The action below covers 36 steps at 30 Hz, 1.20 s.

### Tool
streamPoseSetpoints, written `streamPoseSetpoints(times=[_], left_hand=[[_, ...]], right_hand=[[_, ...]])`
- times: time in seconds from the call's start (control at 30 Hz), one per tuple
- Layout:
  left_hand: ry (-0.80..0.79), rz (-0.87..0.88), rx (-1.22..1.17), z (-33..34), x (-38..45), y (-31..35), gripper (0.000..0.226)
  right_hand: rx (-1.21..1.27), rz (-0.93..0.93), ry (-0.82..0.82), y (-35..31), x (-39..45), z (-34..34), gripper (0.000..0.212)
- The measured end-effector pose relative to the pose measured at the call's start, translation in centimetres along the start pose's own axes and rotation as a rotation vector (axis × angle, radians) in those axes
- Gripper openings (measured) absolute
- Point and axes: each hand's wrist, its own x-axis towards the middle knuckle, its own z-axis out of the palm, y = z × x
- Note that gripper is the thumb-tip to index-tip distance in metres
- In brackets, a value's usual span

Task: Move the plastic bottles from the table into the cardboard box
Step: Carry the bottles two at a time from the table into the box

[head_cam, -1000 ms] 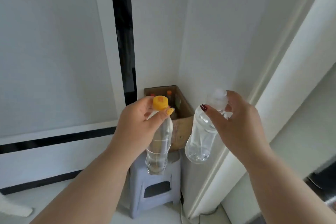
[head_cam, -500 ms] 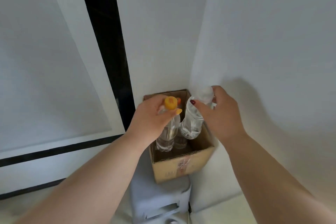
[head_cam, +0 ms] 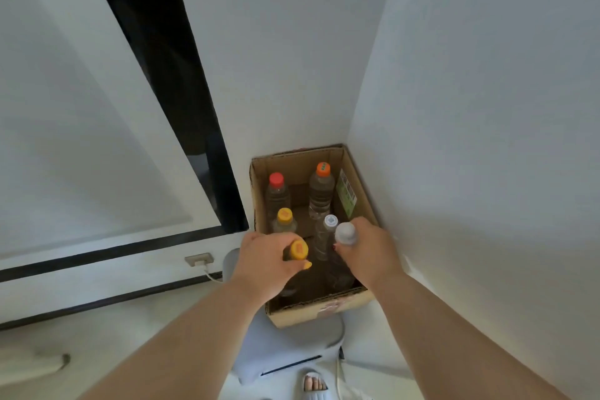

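An open cardboard box (head_cam: 324,307) sits on a stool in the wall corner. My left hand (head_cam: 266,261) grips the neck of a clear bottle with a yellow cap (head_cam: 299,249), lowered upright into the box's near left part. My right hand (head_cam: 367,250) holds a clear bottle with a white cap (head_cam: 345,233) by its neck in the near right part. Several other bottles stand upright in the box: a red-capped one (head_cam: 276,188), an orange-capped one (head_cam: 322,185), a yellow-capped one (head_cam: 284,219) and a white-capped one (head_cam: 329,227).
The box rests on a pale grey plastic stool (head_cam: 292,347) wedged between two white walls. A black-framed panel (head_cam: 181,107) rises at the left. A wall socket with a plugged cable (head_cam: 199,259) is low on the left. My sandalled foot (head_cam: 313,386) shows below.
I have come closer and look down into the box. Both hands have lowered their bottles from above the rim down into the near half of the box.
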Motion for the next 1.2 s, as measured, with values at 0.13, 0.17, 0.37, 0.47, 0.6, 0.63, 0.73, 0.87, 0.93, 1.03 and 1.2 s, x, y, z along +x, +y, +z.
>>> streamPoseSetpoints(times=[0.13, 0.17, 0.37, 0.47, 0.6, 0.63, 0.73, 0.87, 0.93, 1.03, 1.2], left_hand=[[-0.029, 0.032, 0.183, 1.1, 0.5, -0.9, 0.02], [-0.047, 0.06, 0.249, 1.3, 0.5, -0.9, 0.02], [-0.051, 0.133, 0.51, 1.4, 0.5, -0.5, 0.021], [-0.063, 0.141, 0.53, 1.4, 0.7, -0.1, 0.012], [-0.116, 0.116, 0.518, 1.8, 0.8, 0.0, 0.013], [-0.126, 0.112, 0.519, 1.9, 0.7, -0.1, 0.015], [-0.135, 0.118, 0.517, 1.9, 0.6, -0.5, 0.02], [-0.14, 0.112, 0.461, 1.7, 0.2, -0.7, 0.04], [-0.125, 0.091, 0.372, 1.2, -0.1, -0.8, 0.051], [-0.048, 0.061, 0.219, -0.4, -0.5, -0.6, 0.064], [0.197, 0.084, -0.211, -5.4, -1.4, 1.2, 0.071]], right_hand=[[-0.149, 0.04, -0.032, 0.5, 1.2, 1.0, 0.024], [-0.179, 0.046, -0.033, 0.7, 1.4, 1.2, 0.022], [-0.324, 0.046, -0.083, 1.6, 1.3, 2.5, 0.018], [-0.358, 0.053, -0.092, 1.5, 1.3, 2.7, 0.018], [-0.417, 0.042, -0.15, 1.1, 1.2, 2.6, 0.023], [-0.429, 0.034, -0.167, 1.0, 1.1, 2.6, 0.026], [-0.442, -0.001, -0.2, 1.0, 1.0, 2.7, 0.031], [-0.38, -0.042, -0.198, 1.0, 0.8, 2.4, 0.035], [-0.288, -0.061, -0.161, 0.9, 0.5, 1.9, 0.039], [-0.022, -0.111, -0.037, 0.6, -0.4, 0.4, 0.028], [0.395, -0.181, 0.178, -1.7, -2.4, -3.1, 0.04]])
